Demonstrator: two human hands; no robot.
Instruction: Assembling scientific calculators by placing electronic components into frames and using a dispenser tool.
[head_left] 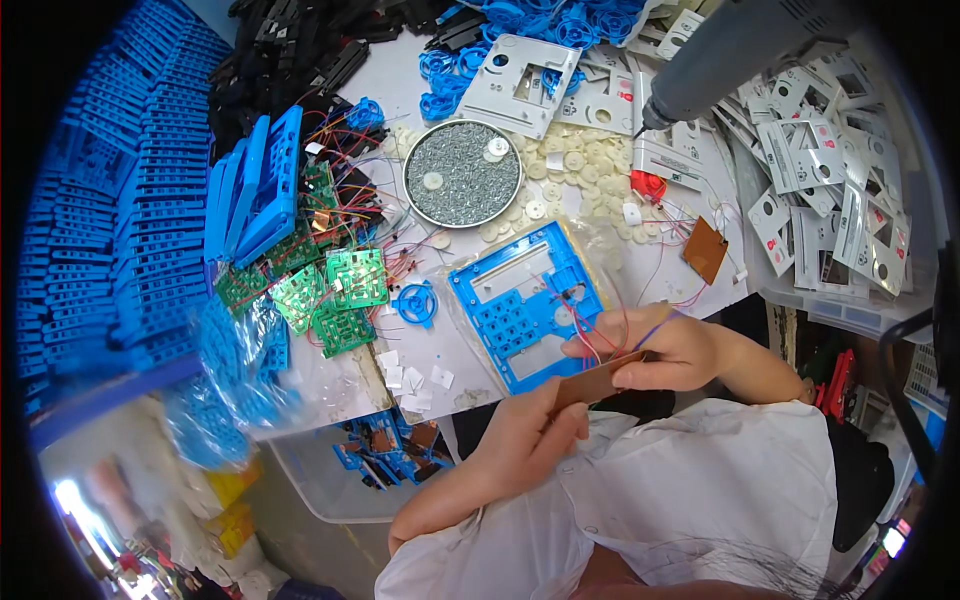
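- The white table [420, 350] was the biggest thing under me, and the blue frame [520, 300] lying flat on it served as my landmark.
- To the far left of the blue frame stood stacks of blue plastic parts [140, 200], and just left of it lay a spread of green circuit boards [335, 295].
- Beyond the blue frame sat a round metal dish of screws [462, 175], with pale plastic discs [560, 165] scattered beside it.
- Up and right of the blue frame hung a grey power screwdriver [720, 50], tip pointing down, above a heap of white panels [830, 190].
- My right hand [660, 350] was at the near right corner of the blue frame, fingers closed on the brown board [600, 380] and on the thin red and blue wires [600, 335] that ran off it.
- My left hand [530, 430] was just nearer me than the frame, pinching the near end of that same board.
- To do it well, I judged I should keep the board level, hold it by its edges, and keep the wires slack and untangled so no joint got pulled.
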